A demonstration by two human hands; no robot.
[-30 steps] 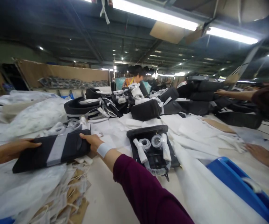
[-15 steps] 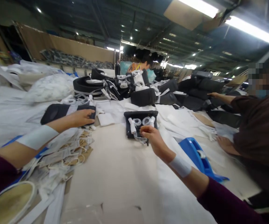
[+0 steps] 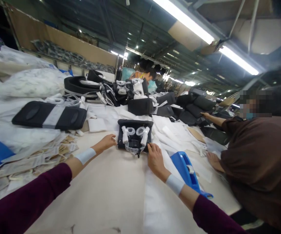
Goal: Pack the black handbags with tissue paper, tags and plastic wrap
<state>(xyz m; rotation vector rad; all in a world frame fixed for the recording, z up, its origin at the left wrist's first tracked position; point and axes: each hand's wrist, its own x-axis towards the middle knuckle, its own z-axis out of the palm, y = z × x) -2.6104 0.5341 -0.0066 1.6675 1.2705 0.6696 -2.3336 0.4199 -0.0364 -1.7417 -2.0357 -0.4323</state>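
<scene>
A small black bag (image 3: 135, 125) lies on the table before me, with wrapped rolls of white plastic and clear-wrapped parts on it. My right hand (image 3: 155, 158) is at its lower right corner, fingers bent round the edge. At the bag's left side is my left hand (image 3: 105, 143), thumb and fingers apart, fingertips close to the edge; whether they touch it I cannot tell. A larger flat black bag (image 3: 35, 112) with a pale band round its middle lies farther left.
Black bags (image 3: 140, 106) are heaped at the back. Tags with strings (image 3: 30, 162) lie at left, below a plastic-wrapped bundle (image 3: 37, 83). A blue tape dispenser (image 3: 185, 170) stands at right. Beside it a co-worker in a brown top (image 3: 254, 159) reaches toward the stacked bags.
My left hand has left the larger bag and come right, to the small bag's left side. My right hand has moved from the wrapped parts to the lower right corner. The view has shifted.
</scene>
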